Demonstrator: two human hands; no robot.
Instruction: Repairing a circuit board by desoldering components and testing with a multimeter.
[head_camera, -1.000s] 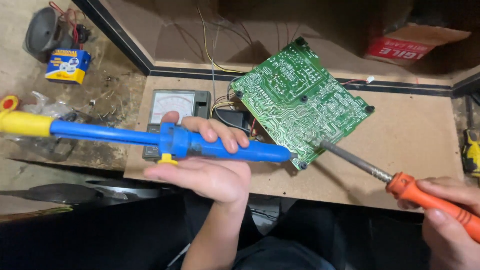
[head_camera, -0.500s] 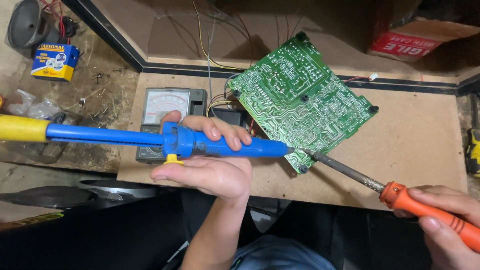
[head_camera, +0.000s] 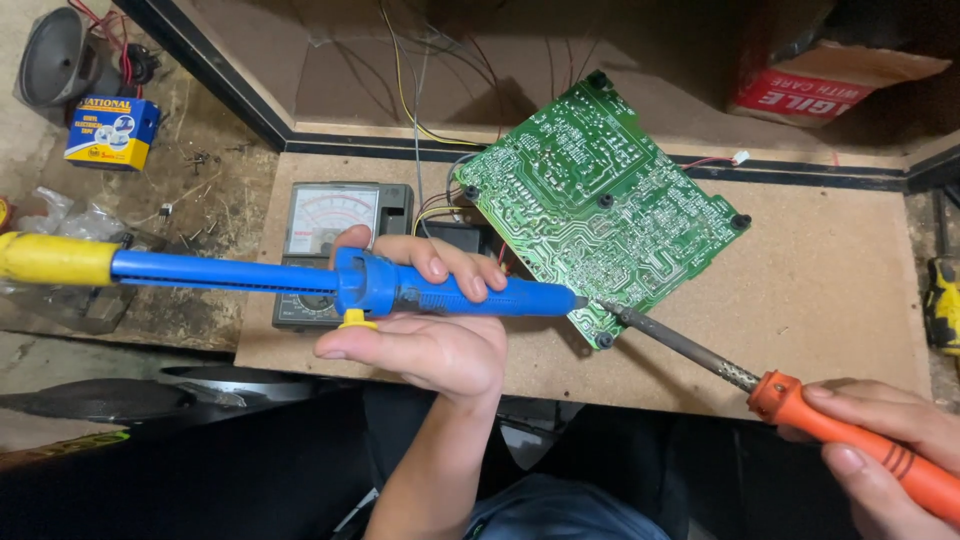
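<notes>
Bench of bare fibreboard carries everything. Green circuit board lies tilted on it, solder side up, wires running off its upper left edge. Analogue multimeter sits left of the board, partly hidden. Blue desoldering pump with yellow plunger end is gripped by left hand, nozzle at the board's lower edge. Orange-handled soldering iron is gripped by right hand, tip meeting the same spot.
</notes>
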